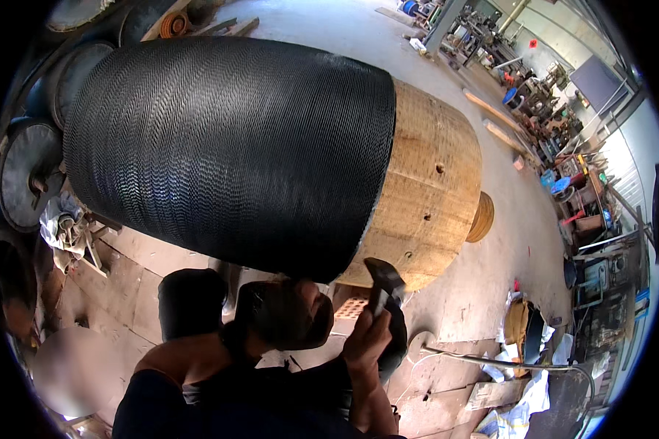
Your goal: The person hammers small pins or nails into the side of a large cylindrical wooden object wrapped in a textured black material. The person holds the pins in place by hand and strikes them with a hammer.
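A large barrel-shaped wooden drum (432,146) lies across the view, its right end bare, with a few small holes. Black, finely ribbed material (234,146) wraps most of it, ending in a neat edge on the wood. My right hand (368,338) is closed around the handle of a hammer, whose dark metal head (385,276) is raised in front of the drum's lower right side. Below the black material's lower edge, my left hand (309,304) is in deep shadow. Its fingers look curled, and whatever they hold is hidden.
Dark round drums (29,175) stand at the left, near a small wooden stand with rags (69,227). A perforated brick (352,307) sits below the drum. At right are a metal rod (505,361), scattered sacks (523,410) and machinery (545,95). My knees flank my hands.
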`<state>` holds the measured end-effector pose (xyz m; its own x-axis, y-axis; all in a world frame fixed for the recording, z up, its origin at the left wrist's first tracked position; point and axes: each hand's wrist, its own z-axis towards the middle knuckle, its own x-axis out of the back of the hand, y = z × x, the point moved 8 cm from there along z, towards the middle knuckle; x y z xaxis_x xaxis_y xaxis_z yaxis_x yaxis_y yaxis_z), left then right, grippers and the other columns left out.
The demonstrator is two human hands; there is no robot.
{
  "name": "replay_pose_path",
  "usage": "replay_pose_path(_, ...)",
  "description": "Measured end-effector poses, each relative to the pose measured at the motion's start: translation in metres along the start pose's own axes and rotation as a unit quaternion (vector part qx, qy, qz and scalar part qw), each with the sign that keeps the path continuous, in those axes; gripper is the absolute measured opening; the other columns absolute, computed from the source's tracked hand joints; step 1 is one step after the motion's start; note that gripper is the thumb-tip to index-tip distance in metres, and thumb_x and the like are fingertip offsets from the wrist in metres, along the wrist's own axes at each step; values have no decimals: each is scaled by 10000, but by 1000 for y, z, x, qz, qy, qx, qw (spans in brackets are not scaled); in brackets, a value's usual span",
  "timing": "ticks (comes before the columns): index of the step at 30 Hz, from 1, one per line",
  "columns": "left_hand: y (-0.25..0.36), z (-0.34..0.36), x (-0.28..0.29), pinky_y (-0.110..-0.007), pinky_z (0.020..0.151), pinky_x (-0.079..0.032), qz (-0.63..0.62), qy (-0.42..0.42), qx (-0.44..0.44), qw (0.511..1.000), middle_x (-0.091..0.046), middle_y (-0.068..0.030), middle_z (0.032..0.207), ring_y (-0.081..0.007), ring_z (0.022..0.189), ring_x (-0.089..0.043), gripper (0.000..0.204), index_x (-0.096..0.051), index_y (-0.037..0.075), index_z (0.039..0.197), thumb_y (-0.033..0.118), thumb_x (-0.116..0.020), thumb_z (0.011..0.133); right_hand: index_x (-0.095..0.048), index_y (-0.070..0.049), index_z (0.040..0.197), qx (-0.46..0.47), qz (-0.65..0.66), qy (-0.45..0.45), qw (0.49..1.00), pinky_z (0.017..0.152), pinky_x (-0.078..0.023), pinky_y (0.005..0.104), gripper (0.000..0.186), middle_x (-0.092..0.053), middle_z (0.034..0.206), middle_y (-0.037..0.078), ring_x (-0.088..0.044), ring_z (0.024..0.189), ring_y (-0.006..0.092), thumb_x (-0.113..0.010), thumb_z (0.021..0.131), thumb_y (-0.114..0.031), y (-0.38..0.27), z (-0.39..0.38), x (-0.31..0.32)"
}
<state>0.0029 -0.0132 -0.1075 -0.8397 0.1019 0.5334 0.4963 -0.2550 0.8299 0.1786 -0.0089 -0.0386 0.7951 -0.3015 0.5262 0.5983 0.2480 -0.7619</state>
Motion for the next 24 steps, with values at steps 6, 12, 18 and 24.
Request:
replay_pose_path(6, 89, 45, 109, -436, 666, -512, 108, 255, -168, 946, -618, -172, 962, -328, 769, -618, 200, -574, 35, 1068, 18, -614, 873, -538, 10, 916, 9, -91, 10, 996, 553, -493, 447, 143, -627, 765, 272, -610, 693, 509, -558, 959, -126, 0, 18, -8)
replay_pose_path(12, 116, 74, 149, -453, 747, -497, 353, 353, -275, 822, -541, -132, 1109, -302, 929, -584, 602, -608, 105, 1324, -29, -655, 739, -570, 45, 1043, -2, 12, 31, 999, 572, -497, 429, 212, -648, 781, 238, -650, 685, 428, -566, 970, -154, 19, -1, 0)
replay_pose_path(18, 102, 93, 151, -458, 795, -512, 399, 356, -312, 786, -534, -113, 1098, -294, 940, -596, 501, -634, 83, 1267, 31, -680, 770, -558, 9, 989, -5, -103, -37, 994, 567, -517, 457, 142, -633, 732, 240, -675, 682, 434, -595, 965, -126, 9, 18, -14)
replay_pose_path(24, 111, 98, 152, -473, 867, -528, 422, 331, -312, 784, -561, -108, 1123, -289, 1014, -605, 359, -655, 66, 1146, 91, -687, 789, -556, 19, 977, 20, -66, -9, 998, 549, -489, 439, 167, -610, 719, 233, -632, 625, 373, -551, 980, -147, 10, 18, -13)
